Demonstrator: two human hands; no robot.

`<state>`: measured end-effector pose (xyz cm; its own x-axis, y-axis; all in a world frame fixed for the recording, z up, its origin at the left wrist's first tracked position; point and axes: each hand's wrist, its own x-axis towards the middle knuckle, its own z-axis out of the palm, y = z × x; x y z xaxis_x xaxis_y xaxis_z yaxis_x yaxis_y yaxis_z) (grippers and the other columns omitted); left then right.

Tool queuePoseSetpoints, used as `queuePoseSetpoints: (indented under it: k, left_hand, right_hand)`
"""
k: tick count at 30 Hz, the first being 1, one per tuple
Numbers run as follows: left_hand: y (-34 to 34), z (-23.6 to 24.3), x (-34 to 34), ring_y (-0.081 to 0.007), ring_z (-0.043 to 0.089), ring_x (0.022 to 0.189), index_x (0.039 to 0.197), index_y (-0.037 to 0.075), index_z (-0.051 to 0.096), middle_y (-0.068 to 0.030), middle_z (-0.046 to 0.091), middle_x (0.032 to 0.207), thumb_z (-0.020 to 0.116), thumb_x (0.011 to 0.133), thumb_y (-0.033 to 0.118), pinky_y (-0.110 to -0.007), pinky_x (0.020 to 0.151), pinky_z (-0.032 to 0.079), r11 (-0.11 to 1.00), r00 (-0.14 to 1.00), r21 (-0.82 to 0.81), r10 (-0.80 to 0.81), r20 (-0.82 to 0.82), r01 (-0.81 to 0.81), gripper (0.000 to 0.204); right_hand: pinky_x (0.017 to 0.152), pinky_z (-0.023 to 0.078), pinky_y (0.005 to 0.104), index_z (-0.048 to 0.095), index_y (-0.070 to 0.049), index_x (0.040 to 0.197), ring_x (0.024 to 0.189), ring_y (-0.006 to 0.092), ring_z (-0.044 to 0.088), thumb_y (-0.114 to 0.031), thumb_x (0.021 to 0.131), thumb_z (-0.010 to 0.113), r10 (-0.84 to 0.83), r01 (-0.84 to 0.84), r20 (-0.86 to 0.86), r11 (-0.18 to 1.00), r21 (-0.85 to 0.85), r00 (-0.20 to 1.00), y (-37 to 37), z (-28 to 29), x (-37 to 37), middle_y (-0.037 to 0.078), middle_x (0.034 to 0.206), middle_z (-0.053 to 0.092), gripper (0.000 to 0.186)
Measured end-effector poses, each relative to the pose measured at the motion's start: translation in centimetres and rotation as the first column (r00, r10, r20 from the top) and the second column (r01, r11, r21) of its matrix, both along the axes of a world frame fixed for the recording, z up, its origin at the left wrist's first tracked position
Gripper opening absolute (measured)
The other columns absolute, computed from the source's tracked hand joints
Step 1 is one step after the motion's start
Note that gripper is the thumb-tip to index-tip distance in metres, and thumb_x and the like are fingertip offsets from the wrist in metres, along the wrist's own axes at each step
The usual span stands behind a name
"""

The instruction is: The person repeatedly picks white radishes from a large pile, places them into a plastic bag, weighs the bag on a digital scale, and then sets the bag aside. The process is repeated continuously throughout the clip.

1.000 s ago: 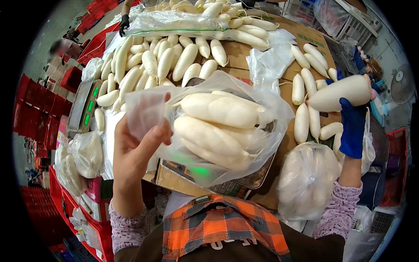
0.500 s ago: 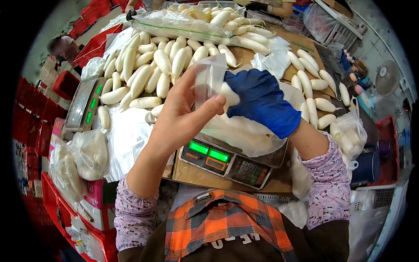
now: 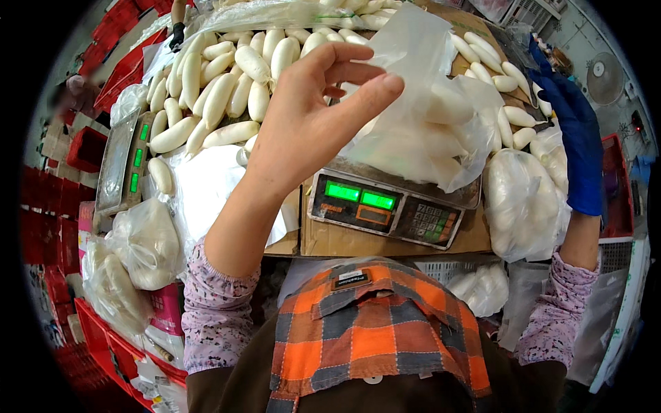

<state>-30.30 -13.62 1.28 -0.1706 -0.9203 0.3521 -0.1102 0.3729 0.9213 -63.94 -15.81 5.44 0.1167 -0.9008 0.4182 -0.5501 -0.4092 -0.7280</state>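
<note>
A clear bag of white radishes (image 3: 441, 134) lies on the steel digital scale (image 3: 385, 208), its loose top standing up. My left hand (image 3: 323, 110) hovers at the bag's upper left, fingers curled but apart, with nothing visibly gripped. My right hand (image 3: 568, 138), in a blue glove, reaches up the far right beside some loose radishes (image 3: 516, 115), fingers stretched out; what lies beneath its fingertips is unclear. A filled bag of radishes (image 3: 520, 203) rests just right of the scale.
Heaped radishes (image 3: 227, 96) cover the back of the table. A second scale (image 3: 117, 165), white plastic sheets (image 3: 206, 186) and filled bags (image 3: 144, 244) line the left. Red crates (image 3: 131, 351) stand beside the table. A co-worker's dark-gloved hand (image 3: 177, 38) is at the back left.
My right hand first brought a large radish into the bag, then withdrew to the far right without it. My left hand has released the bag's top and sits higher.
</note>
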Motion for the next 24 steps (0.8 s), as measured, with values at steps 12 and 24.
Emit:
queuePoseSetpoints:
  k: [12,24]
  left_hand:
    - [-1.3,-0.4,-2.2,-0.0165,0.061,0.090,0.119,-0.005,0.055,-0.0127,0.067,0.097,0.073,0.078,0.038,-0.030,0.074,0.045,0.998,0.998,-0.066,0.011,0.062,-0.006,0.061]
    - [-1.6,-1.0,-6.4,-0.0203,0.059,0.093,0.114,-0.002,0.057,-0.0120,0.063,0.101,0.072,0.077,0.007,-0.031,0.086,0.045,0.999,0.980,-0.017,0.038,0.197,-0.035,0.042]
  right_hand:
    - [0.091,0.047,0.0268,0.060,-0.002,0.117,0.103,0.0141,0.060,-0.014,0.091,0.062,0.217,-0.219,-0.029,0.968,-0.126,0.976,-5.5,-5.1,3.5,0.006,0.114,0.065,0.029]
    - [0.075,0.049,0.0342,0.064,-0.003,0.095,0.083,0.0225,0.064,-0.024,0.085,0.060,-0.181,0.269,-0.417,0.950,0.161,0.891,-12.7,-10.1,-18.3,0.013,0.088,0.067,0.023]
